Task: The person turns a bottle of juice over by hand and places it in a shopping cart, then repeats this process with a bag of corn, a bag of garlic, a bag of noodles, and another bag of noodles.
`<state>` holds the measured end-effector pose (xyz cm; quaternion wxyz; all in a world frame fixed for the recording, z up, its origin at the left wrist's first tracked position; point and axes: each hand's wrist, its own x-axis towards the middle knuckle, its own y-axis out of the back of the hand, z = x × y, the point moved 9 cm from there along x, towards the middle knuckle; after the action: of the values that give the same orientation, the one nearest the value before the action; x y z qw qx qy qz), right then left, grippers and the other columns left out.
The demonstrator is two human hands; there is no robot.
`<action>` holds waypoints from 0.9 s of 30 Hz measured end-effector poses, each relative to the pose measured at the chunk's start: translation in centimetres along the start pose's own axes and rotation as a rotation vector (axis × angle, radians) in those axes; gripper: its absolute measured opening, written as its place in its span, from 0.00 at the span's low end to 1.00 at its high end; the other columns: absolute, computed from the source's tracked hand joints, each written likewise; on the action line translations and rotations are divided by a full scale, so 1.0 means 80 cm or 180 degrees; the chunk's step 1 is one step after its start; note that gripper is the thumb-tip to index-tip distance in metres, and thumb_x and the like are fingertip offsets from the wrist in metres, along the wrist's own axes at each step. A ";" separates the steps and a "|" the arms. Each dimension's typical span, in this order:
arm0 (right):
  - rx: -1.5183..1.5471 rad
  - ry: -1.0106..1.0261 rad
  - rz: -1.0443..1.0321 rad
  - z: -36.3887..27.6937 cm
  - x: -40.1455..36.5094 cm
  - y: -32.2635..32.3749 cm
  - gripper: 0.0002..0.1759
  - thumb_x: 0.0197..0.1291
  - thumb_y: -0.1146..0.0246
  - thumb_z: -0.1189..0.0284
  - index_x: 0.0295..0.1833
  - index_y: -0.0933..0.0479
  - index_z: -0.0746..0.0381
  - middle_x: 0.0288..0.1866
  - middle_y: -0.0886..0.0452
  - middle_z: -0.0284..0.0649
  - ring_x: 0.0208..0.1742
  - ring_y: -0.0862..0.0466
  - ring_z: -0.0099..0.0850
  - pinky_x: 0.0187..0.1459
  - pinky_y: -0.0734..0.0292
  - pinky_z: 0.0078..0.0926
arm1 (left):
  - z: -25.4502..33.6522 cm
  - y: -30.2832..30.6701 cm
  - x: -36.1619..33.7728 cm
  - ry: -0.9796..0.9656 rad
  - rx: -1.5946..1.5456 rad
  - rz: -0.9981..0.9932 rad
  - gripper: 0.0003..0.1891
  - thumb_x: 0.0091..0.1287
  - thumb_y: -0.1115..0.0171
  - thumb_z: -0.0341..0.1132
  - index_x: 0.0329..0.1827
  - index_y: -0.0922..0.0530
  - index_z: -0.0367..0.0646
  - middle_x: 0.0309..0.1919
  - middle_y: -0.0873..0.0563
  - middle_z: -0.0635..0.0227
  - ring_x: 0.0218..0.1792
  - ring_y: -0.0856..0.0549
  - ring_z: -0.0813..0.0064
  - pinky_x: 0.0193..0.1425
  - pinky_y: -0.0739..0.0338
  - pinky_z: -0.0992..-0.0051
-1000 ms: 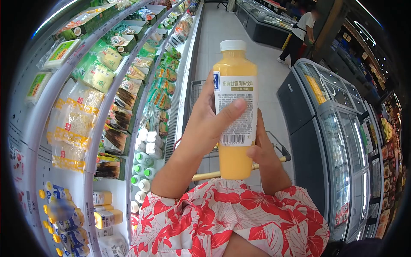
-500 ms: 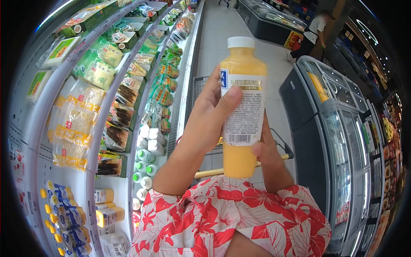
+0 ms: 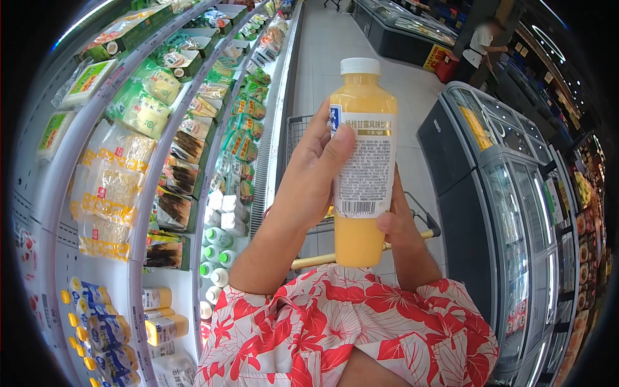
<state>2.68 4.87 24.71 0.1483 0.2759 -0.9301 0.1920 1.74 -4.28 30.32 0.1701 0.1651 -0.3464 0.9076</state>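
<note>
A tall bottle of yellow drink (image 3: 362,238) with a white cap stands upright before me, its printed back label and barcode facing the camera. My left hand (image 3: 316,164) is closed round its left side, the thumb lying over the label. Lower on the right side, my right hand (image 3: 400,222) grips the same bottle, with most of its fingers hidden behind it. Below and behind the bottle shows the yellow handle of a shopping cart (image 3: 313,262).
Refrigerated shelves (image 3: 138,258) with packaged food and bottles line the left. Glass-topped freezers (image 3: 458,193) stand on the right, and another freezer (image 3: 406,39) farther ahead. Near it, at upper right, a person (image 3: 478,48) stands. Tiled floor (image 3: 322,64) runs between.
The bottle has shifted very slightly left in the view, with both hands still on it. The person in the distance has changed posture, one arm now reaching out to the right.
</note>
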 end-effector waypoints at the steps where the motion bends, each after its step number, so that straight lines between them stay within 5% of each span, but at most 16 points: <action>1: 0.0023 -0.0002 -0.0005 0.001 0.000 0.000 0.63 0.44 0.29 0.50 0.77 0.61 0.57 0.71 0.42 0.46 0.72 0.36 0.37 0.66 0.31 0.37 | -0.001 0.000 0.000 0.0001 -0.0001 -0.0003 0.34 0.70 0.42 0.46 0.73 0.44 0.41 0.53 0.22 0.63 0.50 0.20 0.78 0.52 0.23 0.77; 16: -0.0129 0.0005 -0.0016 0.003 -0.007 0.005 0.65 0.43 0.29 0.51 0.77 0.63 0.58 0.72 0.43 0.47 0.72 0.37 0.38 0.67 0.33 0.38 | 0.003 -0.008 -0.006 0.0039 -0.0136 -0.0086 0.33 0.71 0.44 0.46 0.74 0.45 0.43 0.53 0.22 0.65 0.50 0.19 0.79 0.52 0.23 0.77; 27: -0.0076 0.0046 0.0023 0.000 -0.009 0.008 0.64 0.41 0.28 0.51 0.77 0.61 0.59 0.70 0.40 0.47 0.70 0.34 0.38 0.66 0.32 0.37 | 0.000 -0.012 -0.007 0.0129 0.0353 -0.0182 0.39 0.62 0.36 0.34 0.74 0.47 0.41 0.55 0.25 0.62 0.57 0.23 0.73 0.60 0.28 0.71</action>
<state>2.89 5.69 24.27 0.1576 0.2693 -0.9322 0.1833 2.64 -3.75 30.61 0.1936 0.1657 -0.2872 0.9234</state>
